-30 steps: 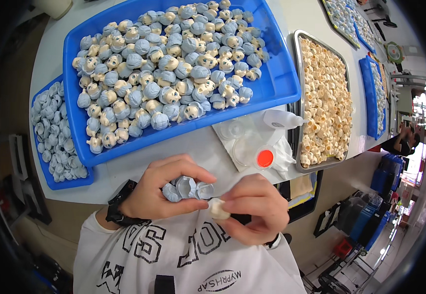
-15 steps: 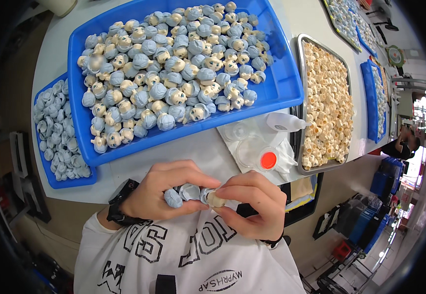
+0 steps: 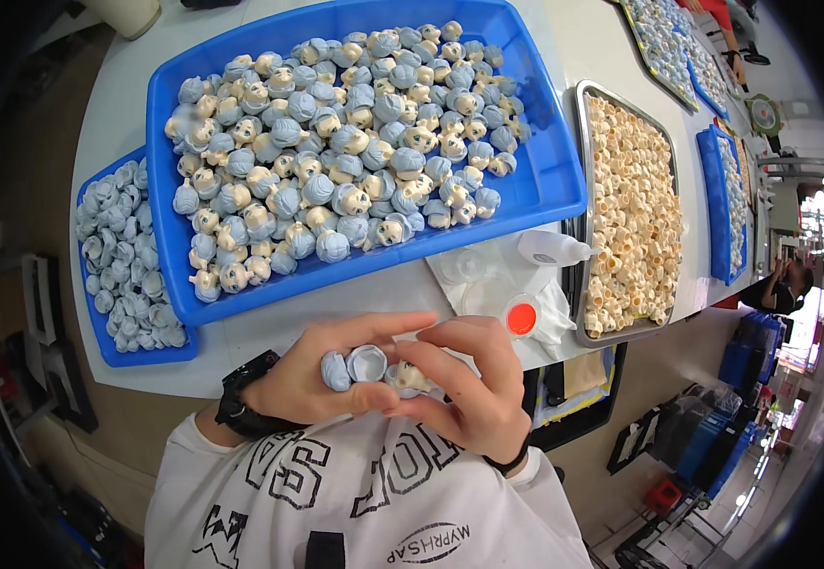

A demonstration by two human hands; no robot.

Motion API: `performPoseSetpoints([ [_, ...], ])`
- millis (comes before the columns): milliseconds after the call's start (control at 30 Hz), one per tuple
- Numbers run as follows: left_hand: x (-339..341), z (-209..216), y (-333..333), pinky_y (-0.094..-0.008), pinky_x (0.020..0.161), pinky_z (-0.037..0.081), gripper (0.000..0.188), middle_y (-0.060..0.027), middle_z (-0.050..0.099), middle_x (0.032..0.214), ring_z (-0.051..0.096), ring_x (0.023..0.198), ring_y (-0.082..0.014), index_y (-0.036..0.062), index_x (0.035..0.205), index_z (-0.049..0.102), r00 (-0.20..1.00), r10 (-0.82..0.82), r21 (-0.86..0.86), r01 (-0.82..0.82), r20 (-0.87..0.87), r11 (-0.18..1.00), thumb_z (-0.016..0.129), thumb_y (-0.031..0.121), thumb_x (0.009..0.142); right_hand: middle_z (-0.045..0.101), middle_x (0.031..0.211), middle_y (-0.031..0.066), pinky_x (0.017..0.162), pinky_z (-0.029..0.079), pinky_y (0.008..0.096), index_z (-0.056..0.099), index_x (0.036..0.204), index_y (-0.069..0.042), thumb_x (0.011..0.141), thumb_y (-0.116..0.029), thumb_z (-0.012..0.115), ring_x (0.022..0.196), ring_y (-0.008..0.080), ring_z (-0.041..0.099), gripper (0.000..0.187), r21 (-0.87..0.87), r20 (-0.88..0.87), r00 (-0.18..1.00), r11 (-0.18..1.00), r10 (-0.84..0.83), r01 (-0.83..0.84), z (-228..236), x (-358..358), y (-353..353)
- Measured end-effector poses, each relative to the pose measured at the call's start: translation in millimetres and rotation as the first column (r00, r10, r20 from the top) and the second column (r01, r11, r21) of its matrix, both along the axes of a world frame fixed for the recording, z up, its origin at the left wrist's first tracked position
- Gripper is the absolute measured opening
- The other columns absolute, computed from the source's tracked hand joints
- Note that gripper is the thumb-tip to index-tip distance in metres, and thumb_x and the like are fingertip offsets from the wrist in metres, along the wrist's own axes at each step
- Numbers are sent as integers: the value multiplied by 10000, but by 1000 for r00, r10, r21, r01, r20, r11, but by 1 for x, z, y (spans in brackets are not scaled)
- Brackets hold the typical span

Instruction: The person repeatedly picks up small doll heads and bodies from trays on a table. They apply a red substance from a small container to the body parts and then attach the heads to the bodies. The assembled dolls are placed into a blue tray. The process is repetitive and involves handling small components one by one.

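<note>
Fingers (image 3: 452, 372) of the right hand (image 3: 491, 394) are pinched on a cream head piece (image 3: 412, 376), thumb on the near side. It's at the right end of what the left hand (image 3: 293, 377) holds, right up by a blue-grey hair piece (image 3: 392, 374); can't tell how well it's seated. Left hand is curled around that hair piece plus two others: a cup-shaped shell (image 3: 367, 362), hollow facing the camera, and a rounded shell (image 3: 335, 371) nearer the palm.

Status, judging by how stock lies: a lot looks done. Large blue tray (image 3: 547, 175) carries a broad heap of joined heads (image 3: 332, 247), cream with blue-grey hair on. Unit in hand looks mid-assembly: cream part meeting one hair piece, other two shells unpaired.

Looks left over: loose hair parts (image 3: 123, 228) piled in the small blue tray (image 3: 151, 357) at left, hollow cream parts (image 3: 632, 209) packed in the metal tray (image 3: 625, 333) at right. Both piles big, so I'd call it partway; can't give a count.

Also on the counter (image 3: 232, 353), between hands and metal tray: white squeeze bottle (image 3: 549, 248) and small round cup with red-orange content (image 3: 521, 318). Neither hand touches those.
</note>
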State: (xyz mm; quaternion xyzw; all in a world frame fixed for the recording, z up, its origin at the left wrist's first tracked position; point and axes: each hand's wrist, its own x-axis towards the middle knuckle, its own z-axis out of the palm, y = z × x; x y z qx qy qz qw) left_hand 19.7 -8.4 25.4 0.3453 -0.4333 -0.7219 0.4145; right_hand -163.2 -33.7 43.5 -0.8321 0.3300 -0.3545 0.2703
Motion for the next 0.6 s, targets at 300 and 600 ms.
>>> performPoseSetpoints([
  [300, 11, -6, -3, -227, 614, 404, 605, -14, 562, 784, 480, 699, -61, -26, 1155, 528, 960, -273, 27, 272, 64, 962, 637, 452, 799, 572, 841, 57, 545, 376, 293, 654, 845, -19, 597, -303, 747, 658, 196, 513, 388, -132, 116, 992, 989, -58, 74, -12, 2, 10],
  [600, 13, 17, -16, -159, 328, 279, 700, 9, 483, 556, 376, 391, -9, -81, 1158, 471, 998, 47, 123, -43, -35, 992, 508, 542, 840, 532, 714, 60, 502, 429, 240, 540, 883, -31, 733, -250, 646, 590, 148, 514, 286, -158, 744, 661, 987, 97, 34, 73, -31, 30],
])
